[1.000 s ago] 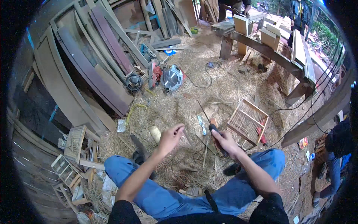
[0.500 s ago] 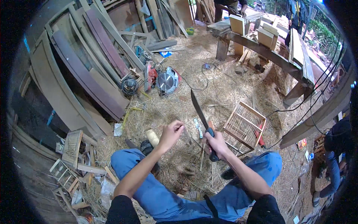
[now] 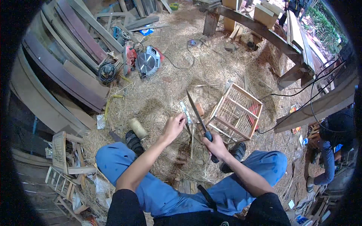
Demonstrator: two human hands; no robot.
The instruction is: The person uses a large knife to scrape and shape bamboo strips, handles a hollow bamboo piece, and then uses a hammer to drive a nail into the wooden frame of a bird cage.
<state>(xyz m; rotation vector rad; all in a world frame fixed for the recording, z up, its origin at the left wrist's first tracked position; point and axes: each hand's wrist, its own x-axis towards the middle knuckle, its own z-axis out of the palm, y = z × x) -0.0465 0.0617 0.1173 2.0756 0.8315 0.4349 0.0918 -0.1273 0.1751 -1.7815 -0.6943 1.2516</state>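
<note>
My right hand (image 3: 215, 146) is closed round the dark handle of a large knife (image 3: 196, 108), whose long blade points up and away from me. To its left, my left hand (image 3: 174, 128) is pinched, thumb against fingertips; whatever sits between them is too small to make out. Close beyond its fingers lies a slim pale item with a blue-white pattern (image 3: 184, 109) on the straw. A small orange-brown block (image 3: 199, 109) rests behind the knife blade. Just right of the blade stands a wooden cage (image 3: 247, 109) with thin bars, near my right foot.
A pale cylindrical piece (image 3: 138, 128) lies by my left sandal. Farther off sit a circular saw (image 3: 148, 62) and a coiled cable (image 3: 107, 72). Boards lean at left, a heavy wooden bench (image 3: 260, 29) stands back right, black cables hang at right, and another person (image 3: 328, 165) crouches there.
My view has tilted lower, so the surroundings sit higher and farther left. Both hands remain close together over the floor, the knife still in my right hand.
</note>
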